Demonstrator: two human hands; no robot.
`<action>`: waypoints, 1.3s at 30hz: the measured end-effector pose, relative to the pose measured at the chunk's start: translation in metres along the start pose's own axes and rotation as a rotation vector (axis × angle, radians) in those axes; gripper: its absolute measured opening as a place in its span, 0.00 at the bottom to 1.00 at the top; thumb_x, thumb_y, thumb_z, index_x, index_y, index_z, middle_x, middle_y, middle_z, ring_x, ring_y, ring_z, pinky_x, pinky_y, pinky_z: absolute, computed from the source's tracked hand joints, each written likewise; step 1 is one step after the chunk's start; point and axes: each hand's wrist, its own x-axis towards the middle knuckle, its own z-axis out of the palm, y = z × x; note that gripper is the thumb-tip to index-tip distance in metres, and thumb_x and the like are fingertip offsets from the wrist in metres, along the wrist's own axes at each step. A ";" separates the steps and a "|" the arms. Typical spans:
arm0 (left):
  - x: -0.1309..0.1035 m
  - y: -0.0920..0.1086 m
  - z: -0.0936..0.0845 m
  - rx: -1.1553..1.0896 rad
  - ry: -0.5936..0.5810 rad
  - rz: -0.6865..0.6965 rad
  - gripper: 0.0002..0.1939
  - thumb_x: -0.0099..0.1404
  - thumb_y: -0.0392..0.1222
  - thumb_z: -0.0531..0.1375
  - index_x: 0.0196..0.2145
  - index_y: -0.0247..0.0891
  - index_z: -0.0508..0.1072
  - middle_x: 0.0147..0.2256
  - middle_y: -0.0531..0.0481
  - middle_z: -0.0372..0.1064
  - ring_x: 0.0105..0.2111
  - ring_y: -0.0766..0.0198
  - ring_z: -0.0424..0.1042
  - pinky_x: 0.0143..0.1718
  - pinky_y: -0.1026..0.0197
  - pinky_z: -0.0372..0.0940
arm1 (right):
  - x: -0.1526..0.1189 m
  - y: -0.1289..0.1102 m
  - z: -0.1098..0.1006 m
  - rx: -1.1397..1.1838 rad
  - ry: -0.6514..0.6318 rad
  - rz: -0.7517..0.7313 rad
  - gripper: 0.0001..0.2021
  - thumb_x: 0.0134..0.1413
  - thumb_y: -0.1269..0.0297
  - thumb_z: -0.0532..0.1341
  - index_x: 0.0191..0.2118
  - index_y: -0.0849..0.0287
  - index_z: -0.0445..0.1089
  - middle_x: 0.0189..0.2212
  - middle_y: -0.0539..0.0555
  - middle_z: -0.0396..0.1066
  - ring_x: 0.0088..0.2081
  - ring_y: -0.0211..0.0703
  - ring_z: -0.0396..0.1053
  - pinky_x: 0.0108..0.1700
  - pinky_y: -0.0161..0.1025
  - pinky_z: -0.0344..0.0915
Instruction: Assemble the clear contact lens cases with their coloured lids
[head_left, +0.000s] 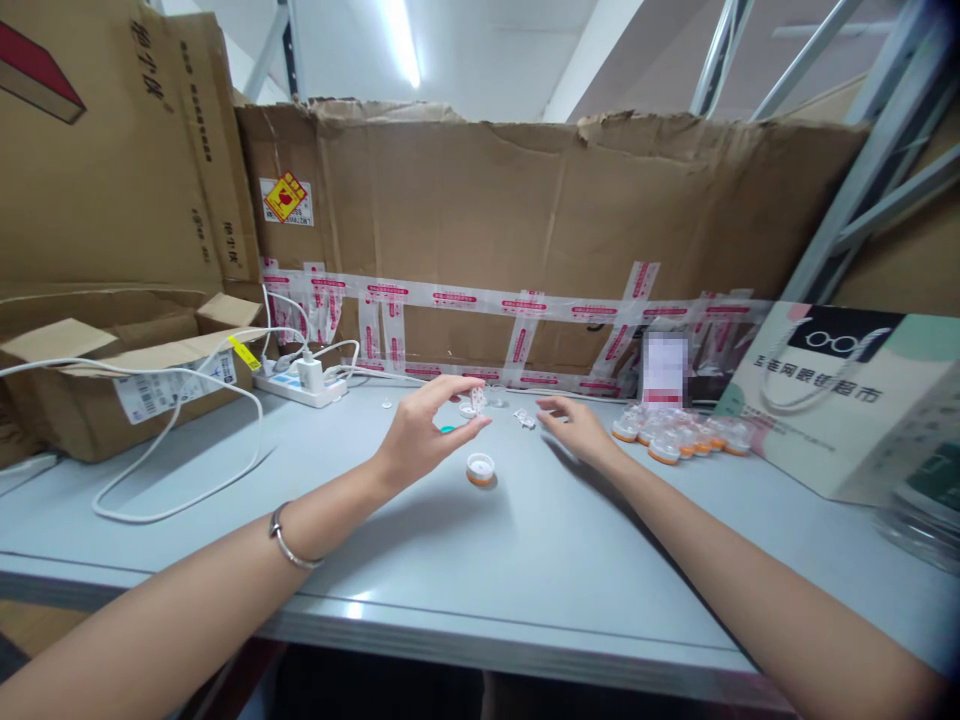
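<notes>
Between its thumb and fingertips, my left hand (431, 425) pinches a small white part (478, 400) upright above the table. Below it, a round white cup with an orange base (480, 468) stands on the grey table. My right hand (574, 428) is open, its fingers apart and low over the table, close beside a small white piece (524, 418) lying there. Just behind my left hand are a green round item (448, 429), partly covered by the fingers, and some small clear pieces (496, 396).
Several clear containers with orange bases (665, 445) cluster at the right, near an upright phone (665, 370) and a paper bag (832, 400). At the left are a power strip (300, 388), looping white cables (259, 425) and an open carton (90, 400). Large cardboard (465, 210) stands behind.
</notes>
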 end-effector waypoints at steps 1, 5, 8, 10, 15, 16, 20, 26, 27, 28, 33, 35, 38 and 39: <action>0.000 0.000 0.000 0.004 -0.009 0.000 0.15 0.56 0.38 0.61 0.43 0.35 0.69 0.38 0.47 0.71 0.35 0.67 0.67 0.38 0.62 0.65 | 0.001 0.005 0.004 -0.039 -0.019 -0.014 0.13 0.47 0.64 0.59 0.40 0.62 0.71 0.41 0.61 0.71 0.44 0.50 0.67 0.47 0.46 0.60; 0.000 -0.001 0.001 0.016 -0.041 0.011 0.15 0.56 0.38 0.61 0.43 0.36 0.69 0.37 0.47 0.71 0.34 0.66 0.68 0.38 0.63 0.65 | -0.003 0.007 0.012 -0.192 -0.099 -0.073 0.11 0.46 0.66 0.60 0.37 0.60 0.73 0.40 0.59 0.70 0.44 0.50 0.65 0.49 0.44 0.58; 0.001 -0.002 0.001 0.021 -0.051 0.015 0.15 0.56 0.38 0.61 0.43 0.36 0.69 0.37 0.47 0.70 0.35 0.66 0.68 0.39 0.62 0.65 | -0.006 0.000 0.011 -0.264 -0.146 -0.091 0.08 0.47 0.69 0.59 0.33 0.60 0.73 0.36 0.59 0.70 0.42 0.49 0.66 0.46 0.42 0.58; 0.001 -0.003 0.000 0.022 -0.055 0.012 0.15 0.56 0.38 0.61 0.43 0.36 0.68 0.38 0.47 0.70 0.35 0.66 0.68 0.39 0.62 0.65 | -0.006 -0.004 0.008 -0.290 -0.161 -0.098 0.06 0.47 0.69 0.58 0.30 0.60 0.72 0.35 0.58 0.70 0.40 0.49 0.66 0.44 0.41 0.58; 0.000 -0.005 0.000 0.024 -0.089 -0.005 0.16 0.56 0.38 0.61 0.43 0.35 0.68 0.38 0.46 0.70 0.35 0.66 0.68 0.39 0.63 0.65 | -0.007 -0.009 0.000 -0.272 -0.190 -0.075 0.05 0.47 0.65 0.58 0.29 0.60 0.69 0.30 0.55 0.72 0.33 0.43 0.68 0.35 0.36 0.59; 0.000 -0.005 0.001 0.019 -0.103 -0.008 0.16 0.56 0.38 0.61 0.43 0.35 0.68 0.37 0.46 0.70 0.35 0.66 0.68 0.39 0.62 0.65 | -0.007 -0.009 -0.001 -0.262 -0.199 -0.073 0.05 0.47 0.65 0.58 0.29 0.60 0.68 0.28 0.54 0.72 0.31 0.42 0.67 0.32 0.35 0.58; -0.001 -0.004 0.001 -0.001 -0.146 -0.018 0.16 0.55 0.37 0.62 0.43 0.35 0.68 0.37 0.46 0.71 0.35 0.66 0.68 0.38 0.62 0.66 | -0.011 -0.012 -0.004 -0.235 -0.220 -0.088 0.04 0.42 0.64 0.61 0.25 0.59 0.67 0.25 0.52 0.71 0.29 0.41 0.66 0.29 0.35 0.56; -0.001 -0.005 -0.001 -0.006 -0.169 -0.048 0.16 0.55 0.37 0.62 0.42 0.35 0.69 0.38 0.46 0.71 0.35 0.65 0.69 0.39 0.62 0.66 | -0.011 -0.020 -0.006 -0.134 -0.207 -0.083 0.03 0.43 0.66 0.59 0.24 0.59 0.68 0.25 0.52 0.72 0.30 0.42 0.68 0.32 0.36 0.59; -0.001 -0.005 -0.001 -0.011 -0.180 -0.050 0.16 0.55 0.37 0.62 0.43 0.35 0.69 0.38 0.46 0.71 0.36 0.65 0.69 0.39 0.61 0.66 | -0.011 -0.023 -0.007 -0.095 -0.203 -0.076 0.04 0.45 0.65 0.58 0.26 0.60 0.68 0.26 0.53 0.73 0.31 0.42 0.68 0.33 0.36 0.60; -0.001 -0.005 0.000 -0.018 -0.196 -0.051 0.16 0.55 0.38 0.62 0.43 0.35 0.69 0.38 0.46 0.71 0.36 0.65 0.69 0.40 0.61 0.66 | -0.013 -0.028 -0.007 -0.023 -0.212 -0.069 0.06 0.47 0.64 0.57 0.28 0.60 0.68 0.27 0.54 0.73 0.31 0.41 0.69 0.33 0.36 0.61; -0.003 -0.004 0.003 -0.084 -0.318 -0.080 0.18 0.56 0.38 0.61 0.45 0.37 0.68 0.38 0.46 0.71 0.37 0.64 0.69 0.40 0.61 0.65 | -0.030 -0.065 -0.011 0.478 -0.289 -0.106 0.12 0.45 0.56 0.61 0.31 0.60 0.70 0.30 0.53 0.72 0.31 0.39 0.69 0.36 0.39 0.65; -0.004 -0.003 0.004 -0.122 -0.339 -0.099 0.20 0.56 0.39 0.61 0.47 0.38 0.67 0.39 0.46 0.71 0.37 0.64 0.69 0.38 0.61 0.66 | -0.037 -0.077 -0.012 0.516 -0.291 -0.140 0.12 0.44 0.56 0.62 0.32 0.60 0.71 0.29 0.53 0.72 0.30 0.39 0.68 0.37 0.40 0.65; -0.004 -0.001 0.005 -0.153 -0.346 -0.128 0.20 0.57 0.40 0.60 0.48 0.38 0.66 0.40 0.46 0.71 0.37 0.64 0.69 0.36 0.62 0.66 | -0.043 -0.084 -0.011 0.589 -0.303 -0.167 0.11 0.43 0.59 0.63 0.33 0.59 0.69 0.30 0.52 0.72 0.31 0.39 0.68 0.37 0.41 0.66; -0.004 0.000 0.005 -0.156 -0.343 -0.126 0.20 0.57 0.40 0.60 0.48 0.38 0.67 0.40 0.45 0.71 0.37 0.63 0.69 0.36 0.62 0.66 | -0.044 -0.085 -0.010 0.617 -0.299 -0.173 0.11 0.43 0.59 0.63 0.33 0.59 0.69 0.30 0.52 0.72 0.31 0.39 0.69 0.37 0.40 0.66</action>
